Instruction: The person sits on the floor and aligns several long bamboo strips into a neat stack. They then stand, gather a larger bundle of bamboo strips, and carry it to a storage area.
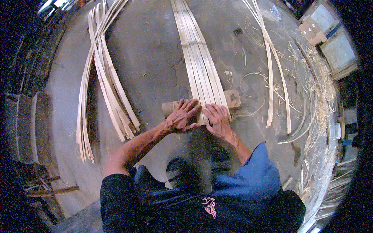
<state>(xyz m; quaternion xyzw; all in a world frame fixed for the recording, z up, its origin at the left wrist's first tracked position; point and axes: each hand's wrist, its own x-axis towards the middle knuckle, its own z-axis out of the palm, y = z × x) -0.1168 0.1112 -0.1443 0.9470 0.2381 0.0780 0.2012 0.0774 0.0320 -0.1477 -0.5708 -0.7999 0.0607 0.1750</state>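
Pale flat strips, wood or bamboo point(200, 64), run side by side from the top centre of the frame down to its middle in the head view, their near ends lying across a short log point(233, 99) on the floor point(155, 70). The left hand point(182, 116), fingers spread and closed on nothing, lies over the log at the strips' left edge; the right hand point(218, 119) rests with extended fingers on top of their near ends.

At upper left, a crossed bundle of similar strips point(96, 58) fans down beside the work, well apart from it. Right of centre, a crossed pair of strips point(270, 93) lies on the floor. Tangled shavings point(324, 101) heap along the right side, a few loose curls reaching toward the log. A cardboard box point(312, 32) sits at upper right.

Both hands hide part of the near ends, and the strips and left hand cover the log's middle. The top edge cuts off the far ends of the strips, the bundle and the pair. Whether the right thumb hooks under a strip cannot be told. Dark shoes point(179, 171) blur into shadow below the hands, and objects along the black left rim are too dim to name.
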